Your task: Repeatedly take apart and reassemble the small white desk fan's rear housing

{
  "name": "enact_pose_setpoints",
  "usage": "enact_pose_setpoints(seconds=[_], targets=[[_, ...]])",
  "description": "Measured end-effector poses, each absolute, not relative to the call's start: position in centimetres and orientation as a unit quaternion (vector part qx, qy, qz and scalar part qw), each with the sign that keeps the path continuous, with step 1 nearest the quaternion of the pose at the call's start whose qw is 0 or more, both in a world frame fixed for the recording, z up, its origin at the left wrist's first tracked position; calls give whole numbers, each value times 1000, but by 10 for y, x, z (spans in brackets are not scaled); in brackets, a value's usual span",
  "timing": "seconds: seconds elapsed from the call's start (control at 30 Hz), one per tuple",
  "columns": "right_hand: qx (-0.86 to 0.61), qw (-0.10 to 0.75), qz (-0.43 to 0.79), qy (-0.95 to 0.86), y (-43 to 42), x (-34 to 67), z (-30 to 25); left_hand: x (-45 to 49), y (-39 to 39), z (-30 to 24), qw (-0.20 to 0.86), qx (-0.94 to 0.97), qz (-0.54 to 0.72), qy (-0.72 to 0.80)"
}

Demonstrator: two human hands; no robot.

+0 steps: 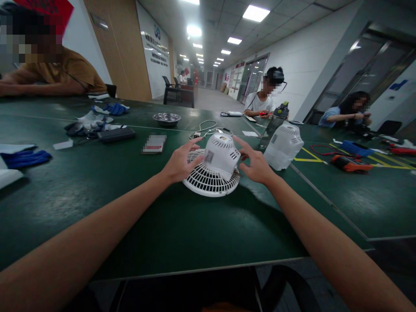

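Green tabletop (pixel 156 229) bears a white fan (pixel 221 154) under ceiling lights (pixel 256 13).

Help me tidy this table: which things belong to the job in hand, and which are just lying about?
Part of the job:
white fan housing, between the left hand and right hand
round white grille beneath it
second white housing, to the right, possibly

Apparently just lying about:
metal bowl
dark case
orange-and-black device
blue tray

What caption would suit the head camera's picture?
Left hand and right hand flank a white fan on a green table, a metal bowl beyond.
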State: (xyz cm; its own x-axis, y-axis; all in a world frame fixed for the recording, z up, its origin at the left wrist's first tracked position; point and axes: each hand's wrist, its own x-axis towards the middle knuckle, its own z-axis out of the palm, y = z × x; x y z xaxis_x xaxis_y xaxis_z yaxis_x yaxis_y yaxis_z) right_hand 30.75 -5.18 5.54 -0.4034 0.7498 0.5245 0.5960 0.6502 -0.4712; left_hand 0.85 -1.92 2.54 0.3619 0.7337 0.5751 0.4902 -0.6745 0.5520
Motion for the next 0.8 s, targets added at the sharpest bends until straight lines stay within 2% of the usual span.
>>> enact_pose_setpoints(seconds=[0.13, 0.3, 0.47, 0.63, 0.73, 0.8], targets=[[-375, 400, 157, -822, -57, 305, 56, 3, -12, 20, 192, 739, 426, 486], [-387, 357, 145, -838, -64, 292, 54, -4, 2, 10, 216, 719, 378, 542], [-416, 359, 161, -820, -64, 285, 52, -6, 7, 4, 238, 708, 411, 522], [-426, 381, 164, -804, -67, 287, 53, -8, 4, 4, 317, 645, 494, 490], [-427, 433, 182, -773, -63, 291, 52, -8, 3, 8, 345, 631, 553, 421], [-419, 492, 233, -726, -58, 292, 50, -7, 4, 12, 326, 628, 596, 379]])
